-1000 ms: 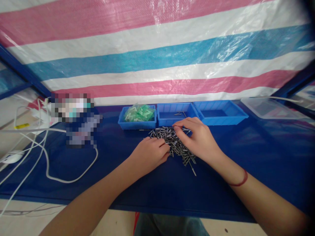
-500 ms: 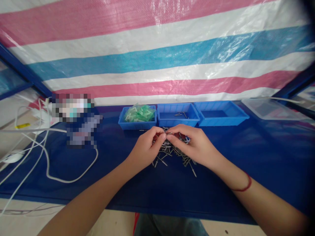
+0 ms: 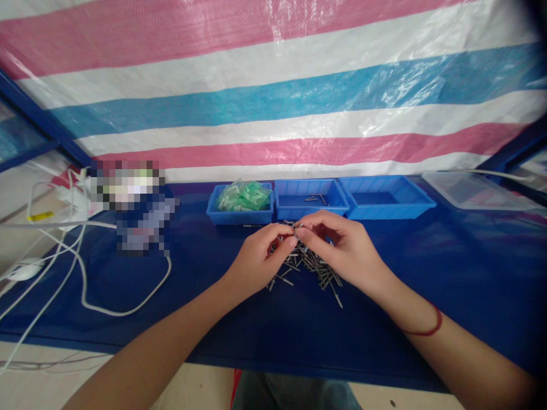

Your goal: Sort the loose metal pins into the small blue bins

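My left hand (image 3: 260,255) and my right hand (image 3: 348,246) meet fingertip to fingertip over a pile of metal blind rivets (image 3: 318,266). Both are closed in a pinch on a small metal piece (image 3: 300,226), which looks like one of those rivets; the fingers hide most of it. Thin shanks in the pile point every way, and one rivet (image 3: 338,299) sticks out toward the table's front edge. Part of the heap is covered by my hands. Behind them stands a blue bin (image 3: 311,214) with a few rivets lying inside.
A left blue bin (image 3: 241,217) holds green and clear plastic packets (image 3: 245,196). The right blue bin (image 3: 391,212) stands beside a clear plastic lid (image 3: 465,191). White cables (image 3: 106,312) loop over the blue table (image 3: 239,336) at left. A striped sheet (image 3: 273,108) hangs behind.
Both hands have shifted slightly right and up in the view, still pinched together. The small metal piece between the fingertips shows at a different angle. The pile looks the same.
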`<state>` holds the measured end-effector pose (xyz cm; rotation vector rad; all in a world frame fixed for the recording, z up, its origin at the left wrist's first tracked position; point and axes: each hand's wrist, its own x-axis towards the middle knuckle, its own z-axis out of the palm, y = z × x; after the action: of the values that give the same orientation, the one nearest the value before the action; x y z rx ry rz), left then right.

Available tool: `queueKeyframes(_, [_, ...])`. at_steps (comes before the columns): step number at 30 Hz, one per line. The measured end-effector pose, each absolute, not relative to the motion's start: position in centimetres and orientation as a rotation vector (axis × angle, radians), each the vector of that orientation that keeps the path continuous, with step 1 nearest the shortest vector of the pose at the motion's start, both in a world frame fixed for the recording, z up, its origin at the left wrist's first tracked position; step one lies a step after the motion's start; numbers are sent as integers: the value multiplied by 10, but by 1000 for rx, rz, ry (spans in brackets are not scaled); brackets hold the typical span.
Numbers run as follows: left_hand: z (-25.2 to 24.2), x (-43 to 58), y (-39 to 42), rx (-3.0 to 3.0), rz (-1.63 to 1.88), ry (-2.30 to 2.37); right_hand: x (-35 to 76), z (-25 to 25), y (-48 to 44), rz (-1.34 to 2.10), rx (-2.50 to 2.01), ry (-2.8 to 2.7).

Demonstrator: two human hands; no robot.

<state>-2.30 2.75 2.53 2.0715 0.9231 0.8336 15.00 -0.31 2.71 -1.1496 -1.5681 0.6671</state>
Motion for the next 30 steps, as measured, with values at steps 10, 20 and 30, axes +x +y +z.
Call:
queueKeyframes(10, [32, -24, 29, 2026, 897, 971, 153, 31, -4, 417, -1127, -1753])
queueKeyframes(20, [28, -27, 34, 2117, 943, 993, 172, 24, 19, -72, -1234, -1795])
queueKeyframes(30, [43, -37, 30, 2758, 365, 765, 193, 17, 28, -262, -1562, -1716])
